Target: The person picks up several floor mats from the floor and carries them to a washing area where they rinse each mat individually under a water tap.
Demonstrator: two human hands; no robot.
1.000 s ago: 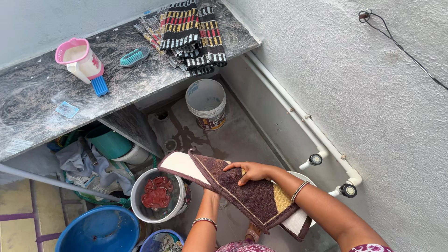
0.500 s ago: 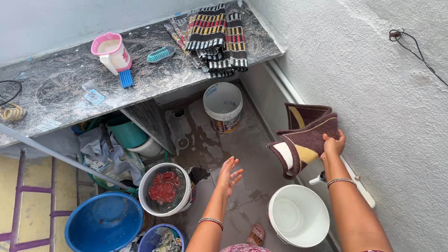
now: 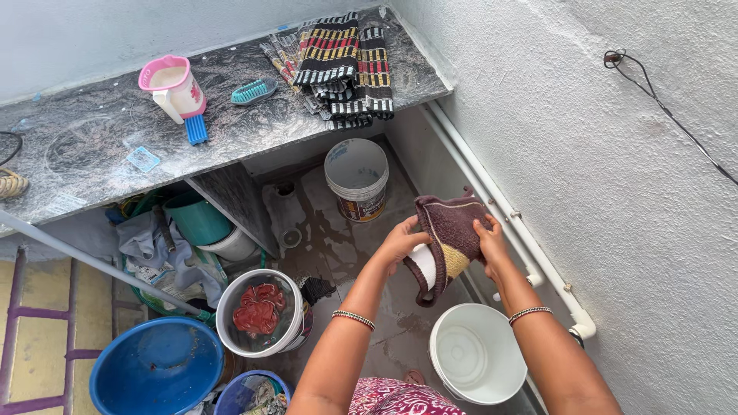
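I hold a small brown mat [image 3: 448, 234] with white and yellow patches, bunched up between both hands above the wet floor. My left hand [image 3: 400, 240] grips its left edge. My right hand [image 3: 490, 240] grips its right edge. A white bucket [image 3: 477, 353] stands on the floor just below the mat.
A stone counter [image 3: 100, 154] carries striped mats [image 3: 338, 61], a pink jug [image 3: 173, 86] and two brushes. On the floor stand a white paint bucket [image 3: 357, 178], a bucket holding red cloth [image 3: 257, 311] and a blue tub [image 3: 157, 369]. White pipes [image 3: 500, 215] run along the right wall.
The mat came from my right hand alone, raised by the wall, down to the middle. My left hand rose and took hold of it, and the mat is more bunched.
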